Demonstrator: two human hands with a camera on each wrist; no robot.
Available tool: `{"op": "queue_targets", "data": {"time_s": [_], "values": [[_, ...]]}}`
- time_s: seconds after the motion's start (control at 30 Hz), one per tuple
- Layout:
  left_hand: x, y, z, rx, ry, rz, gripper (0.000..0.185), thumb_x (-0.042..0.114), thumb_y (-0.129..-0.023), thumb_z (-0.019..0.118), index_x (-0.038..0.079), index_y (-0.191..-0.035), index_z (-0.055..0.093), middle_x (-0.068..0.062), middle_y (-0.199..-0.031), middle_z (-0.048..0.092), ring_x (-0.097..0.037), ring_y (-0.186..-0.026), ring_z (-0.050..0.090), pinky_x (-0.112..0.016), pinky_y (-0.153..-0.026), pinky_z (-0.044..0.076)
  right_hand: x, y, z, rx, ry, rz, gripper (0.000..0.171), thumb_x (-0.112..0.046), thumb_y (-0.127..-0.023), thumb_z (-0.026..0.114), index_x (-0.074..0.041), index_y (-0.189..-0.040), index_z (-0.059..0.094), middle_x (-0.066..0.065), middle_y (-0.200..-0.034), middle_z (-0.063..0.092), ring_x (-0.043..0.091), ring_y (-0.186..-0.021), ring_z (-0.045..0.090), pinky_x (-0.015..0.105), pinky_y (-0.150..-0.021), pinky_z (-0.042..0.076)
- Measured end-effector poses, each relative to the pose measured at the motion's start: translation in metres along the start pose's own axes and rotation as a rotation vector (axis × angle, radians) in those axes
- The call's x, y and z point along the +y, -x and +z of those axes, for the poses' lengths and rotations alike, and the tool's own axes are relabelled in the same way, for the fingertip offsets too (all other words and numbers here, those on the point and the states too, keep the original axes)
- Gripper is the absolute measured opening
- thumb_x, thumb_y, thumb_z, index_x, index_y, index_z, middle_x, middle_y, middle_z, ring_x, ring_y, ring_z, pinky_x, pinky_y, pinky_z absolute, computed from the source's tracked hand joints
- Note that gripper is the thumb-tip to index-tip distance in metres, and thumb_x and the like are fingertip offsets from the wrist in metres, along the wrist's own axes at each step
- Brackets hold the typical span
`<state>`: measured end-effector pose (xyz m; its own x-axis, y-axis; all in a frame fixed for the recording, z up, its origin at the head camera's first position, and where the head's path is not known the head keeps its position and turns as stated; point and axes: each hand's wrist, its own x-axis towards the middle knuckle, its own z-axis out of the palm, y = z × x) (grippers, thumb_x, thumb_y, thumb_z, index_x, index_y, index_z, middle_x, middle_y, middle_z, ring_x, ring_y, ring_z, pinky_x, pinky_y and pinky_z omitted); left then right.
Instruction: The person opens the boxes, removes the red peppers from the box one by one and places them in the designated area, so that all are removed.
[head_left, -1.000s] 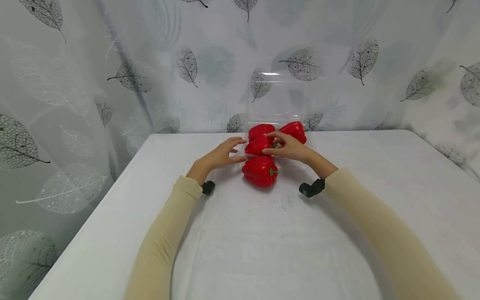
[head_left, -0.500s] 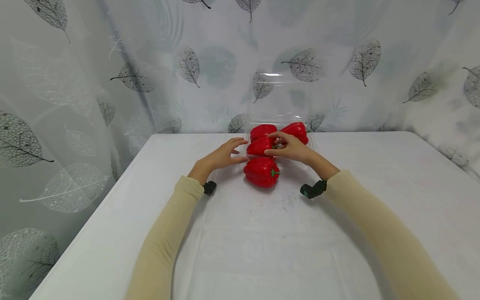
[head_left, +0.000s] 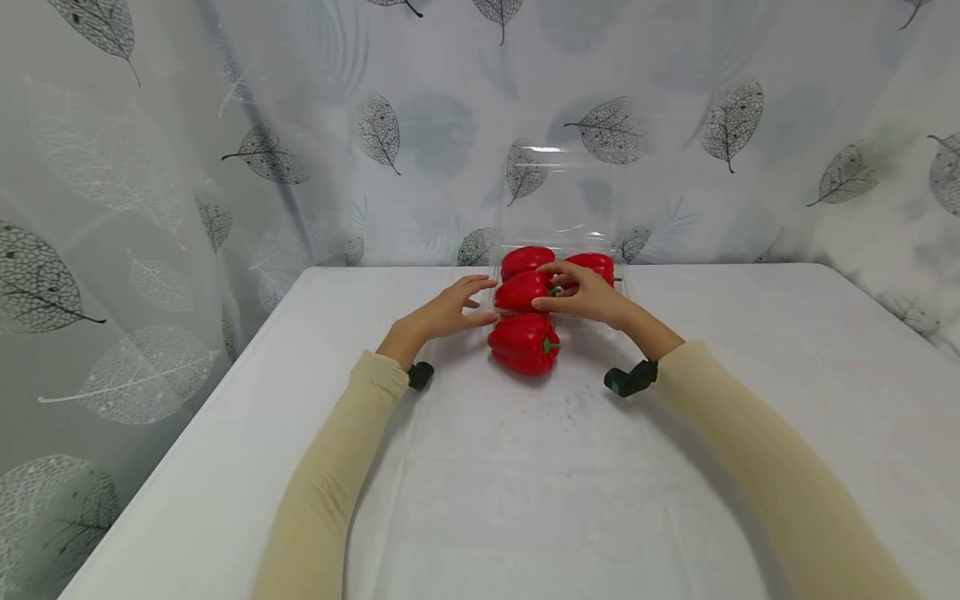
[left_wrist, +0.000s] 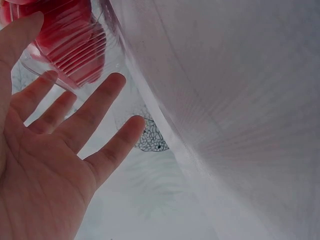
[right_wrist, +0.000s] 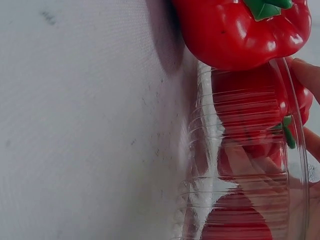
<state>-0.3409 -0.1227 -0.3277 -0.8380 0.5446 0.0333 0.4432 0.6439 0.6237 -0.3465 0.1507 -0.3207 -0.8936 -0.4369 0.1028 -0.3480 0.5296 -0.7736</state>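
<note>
Peppers, three, fill the clear tray (head_left: 624, 287); right hand (head_left: 581, 293) pinches one pepper (head_left: 522, 291), left hand (head_left: 442, 312) spread beside

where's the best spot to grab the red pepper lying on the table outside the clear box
Probably from above, fingers and thumb spanning the broad body of the loose pepper. It lies on its side, its green stem pointing toward the right hand; the stem looks too short to pinch. The clear box blocks its far side.

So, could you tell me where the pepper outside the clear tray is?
In the head view, the loose pepper lies on the white table, just before the clear tray, between both wrists.
</note>
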Motion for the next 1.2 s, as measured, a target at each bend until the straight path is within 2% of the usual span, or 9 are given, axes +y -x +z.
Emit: {"op": "queue_targets", "data": {"time_s": [0.23, 0.93, 1.2], "values": [[0.0004, 0.0013, 0.0004, 0.002, 0.004, 0.01, 0.067, 0.025, -0.095, 0.064, 0.011, -0.152, 0.031, -0.008, -0.159, 0.022, -0.033, -0.13, 0.05, -0.04, -0.103, 0.047, 0.0005, 0.0004, -0.0002, 0.007, -0.017, -0.003, 0.068, -0.03, -0.086, 0.074, -0.013, -0.144, 0.043, 0.021, -0.141, 0.047, 0.041, -0.125, 0.05, 0.052, -0.092, 0.053], [0.0007, 0.0012, 0.0001, 0.009, -0.014, 0.027, 0.067, 0.025, -0.095, 0.064, 0.012, -0.152, 0.032, -0.01, -0.16, 0.021, -0.032, -0.127, 0.052, -0.041, -0.104, 0.046, 0.0048, 0.0029, -0.0026, 0.025, -0.115, -0.087, 0.067, -0.021, -0.087, 0.074, -0.01, -0.144, 0.042, 0.018, -0.144, 0.045, 0.037, -0.127, 0.05, 0.048, -0.099, 0.049], [0.0003, 0.0009, 0.0003, 0.005, -0.012, 0.022, 0.067, 0.025, -0.095, 0.064, 0.01, -0.152, 0.032, -0.009, -0.159, 0.021, -0.033, -0.128, 0.051, -0.041, -0.105, 0.046, 0.0042, 0.0057, -0.0033, 0.042, -0.15, -0.083, 0.071, -0.018, -0.087, 0.074, -0.011, -0.148, 0.037, 0.018, -0.145, 0.044, 0.037, -0.129, 0.049, 0.049, -0.1, 0.048]]}}
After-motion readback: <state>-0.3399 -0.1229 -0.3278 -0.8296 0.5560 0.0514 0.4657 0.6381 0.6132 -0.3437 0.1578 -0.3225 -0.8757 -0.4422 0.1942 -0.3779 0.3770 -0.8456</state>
